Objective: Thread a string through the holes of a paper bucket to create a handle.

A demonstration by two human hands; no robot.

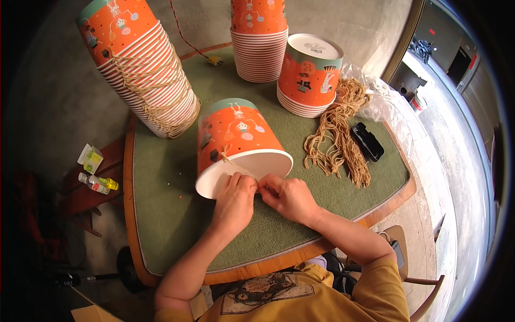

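An orange paper bucket [241, 131] with a green band and cartoon figures lies tilted in front of me, its white open mouth facing me. A tan cord [229, 160] passes through its side near the rim, with a small tuft outside, and runs across the mouth toward my fingers. My left hand [235, 199] is closed at the lower rim, fingertips pinching the cord. Right beside it my right hand [289, 197] is also pinched on the cord; the exact spot is hidden by the fingers. Both hands nearly touch each other.
A tall leaning bucket stack [142, 75] wrapped in cord stands at left. Behind are another stack [260, 48] and a short upturned one [310, 75]. Right of these lie a bundle of tan cords [343, 129], a black case [367, 141] and clear plastic [373, 99] on the green-topped table [177, 231].
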